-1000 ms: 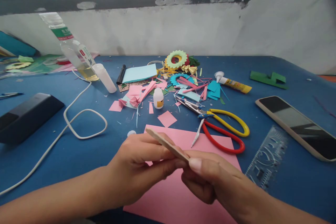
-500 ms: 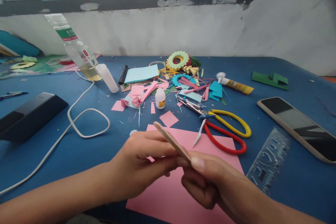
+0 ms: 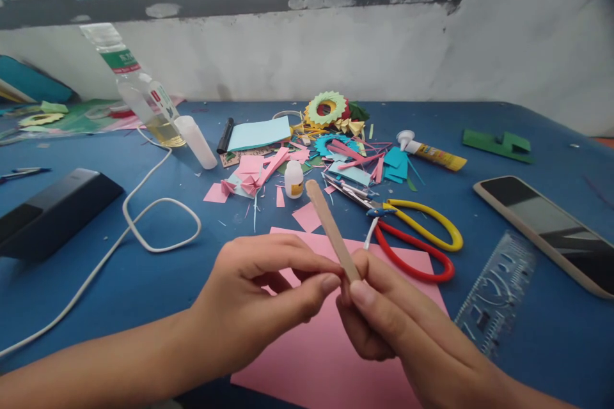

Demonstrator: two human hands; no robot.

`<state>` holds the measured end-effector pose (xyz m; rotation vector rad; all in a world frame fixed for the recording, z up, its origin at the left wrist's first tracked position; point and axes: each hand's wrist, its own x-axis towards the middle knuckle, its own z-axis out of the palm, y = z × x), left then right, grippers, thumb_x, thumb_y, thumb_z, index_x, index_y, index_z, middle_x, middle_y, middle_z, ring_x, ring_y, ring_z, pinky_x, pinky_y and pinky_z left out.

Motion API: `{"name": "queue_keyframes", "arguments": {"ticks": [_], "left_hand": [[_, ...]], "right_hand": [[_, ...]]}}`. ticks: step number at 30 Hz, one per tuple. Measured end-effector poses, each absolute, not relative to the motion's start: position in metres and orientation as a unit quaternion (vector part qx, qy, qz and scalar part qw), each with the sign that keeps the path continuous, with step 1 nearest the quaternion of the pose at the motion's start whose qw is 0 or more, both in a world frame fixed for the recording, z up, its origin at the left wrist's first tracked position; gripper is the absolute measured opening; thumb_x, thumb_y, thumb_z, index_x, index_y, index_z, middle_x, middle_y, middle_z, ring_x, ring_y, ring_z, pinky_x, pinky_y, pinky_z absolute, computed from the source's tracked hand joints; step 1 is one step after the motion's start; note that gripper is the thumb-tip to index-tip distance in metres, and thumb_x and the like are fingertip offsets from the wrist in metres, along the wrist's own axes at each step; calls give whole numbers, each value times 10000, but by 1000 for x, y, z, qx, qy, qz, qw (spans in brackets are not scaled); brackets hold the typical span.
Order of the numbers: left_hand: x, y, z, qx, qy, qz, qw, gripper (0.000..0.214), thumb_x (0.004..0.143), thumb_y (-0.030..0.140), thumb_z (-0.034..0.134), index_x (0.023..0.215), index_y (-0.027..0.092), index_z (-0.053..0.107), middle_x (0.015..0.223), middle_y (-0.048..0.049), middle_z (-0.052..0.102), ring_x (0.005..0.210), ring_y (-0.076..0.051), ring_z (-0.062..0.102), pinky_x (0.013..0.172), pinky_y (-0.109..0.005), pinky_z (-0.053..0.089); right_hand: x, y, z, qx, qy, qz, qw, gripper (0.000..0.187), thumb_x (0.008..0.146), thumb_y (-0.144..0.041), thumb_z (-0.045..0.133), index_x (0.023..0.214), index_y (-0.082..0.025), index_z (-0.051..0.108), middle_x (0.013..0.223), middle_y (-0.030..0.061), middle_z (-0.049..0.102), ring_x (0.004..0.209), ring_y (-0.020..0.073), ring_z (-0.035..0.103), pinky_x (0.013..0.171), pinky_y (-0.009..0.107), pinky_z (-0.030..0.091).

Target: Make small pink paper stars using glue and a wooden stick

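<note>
The right hand (image 3: pixel 398 307) pinches the lower end of a flat wooden stick (image 3: pixel 330 223) between thumb and fingers; its rounded free end slants up and away, in view just right of a small white bottle (image 3: pixel 294 179). The left hand (image 3: pixel 268 300) has thumb and fingers drawn together, fingertips at the stick's lower edge; whether they grip it, I cannot tell. Both are above a pink sheet (image 3: pixel 330 358), whose near edge partly leaves the view. Scissors (image 3: pixel 369 206) lie beyond, the red loop overlapping the sheet's far right corner. Outside its right edge are a clear ruler (image 3: pixel 499 287) and, near that, a phone (image 3: pixel 551 230). Leftward, blue counter (image 3: pixel 215 281) shows between the sheet and a looped white cable (image 3: pixel 163 249). Paper scraps (image 3: pixel 249 166) crowd the middle, toward the counter's back edge along the wall (image 3: pixel 240 57).
</note>
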<state>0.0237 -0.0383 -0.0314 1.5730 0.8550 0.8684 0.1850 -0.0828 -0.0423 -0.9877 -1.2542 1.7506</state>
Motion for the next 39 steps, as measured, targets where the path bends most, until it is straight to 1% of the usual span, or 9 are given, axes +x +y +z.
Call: {"name": "queue_keyframes", "arguments": {"ticks": [2,5,8,11,17,23,26,32,39], "left_hand": [[24,-38,-31,641,369,361,567,145,710,81,644,745,184,740,642,-2,649,462,-74,584,409,-136,512],[24,-37,-31,609,377,351,603,145,721,98,635,734,197,740,671,8,639,476,-69,576,426,-149,535],[24,-36,-31,598,379,344,617,140,723,110,637,727,202,742,696,9,640,483,-59,563,433,-138,533],[24,-35,-30,608,390,336,604,128,728,124,632,726,188,742,698,-1,648,470,-54,555,432,-129,511],[25,-34,-35,633,429,329,555,92,716,157,623,670,140,701,656,-18,658,522,-90,556,441,-158,499],[27,-36,-34,619,439,320,568,93,699,174,618,618,135,642,578,13,605,478,-75,501,430,-172,496],[28,-36,-33,608,442,321,576,90,685,175,621,605,137,632,569,16,597,462,-72,492,423,-175,493],[28,-36,-32,605,442,330,574,65,678,148,610,627,140,650,599,11,614,468,-73,496,418,-171,488],[27,-39,-32,622,433,335,559,81,683,138,601,623,143,655,613,2,627,488,-82,510,418,-167,484]], "right_hand": [[184,-81,-43,-399,-519,656,376,252,954,-368,303,787,-207,400,605,-55,356,531,94,292,502,236,260],[184,-82,-45,-428,-572,606,350,242,957,-370,270,831,-214,405,616,-52,374,533,101,326,495,247,270],[184,-83,-45,-457,-625,543,326,261,956,-364,252,802,-222,409,613,-51,386,521,104,352,487,260,271],[184,-84,-48,-464,-661,493,323,269,956,-332,234,784,-227,412,606,-52,407,494,102,373,473,260,280],[185,-81,-60,-478,-740,355,312,170,945,-273,260,883,-228,412,561,-53,458,447,117,438,409,243,277],[182,-81,-60,-493,-775,242,314,188,934,-234,250,864,-214,423,532,-40,505,426,120,501,400,225,323],[182,-81,-56,-494,-782,216,312,198,933,-221,244,853,-212,425,520,-41,507,415,117,509,396,218,333],[182,-82,-55,-487,-791,201,311,168,925,-187,249,867,-216,404,527,-48,532,383,107,504,365,218,297],[183,-83,-63,-469,-792,198,337,141,937,-185,256,891,-224,384,552,-60,535,371,95,499,352,235,270]]}}
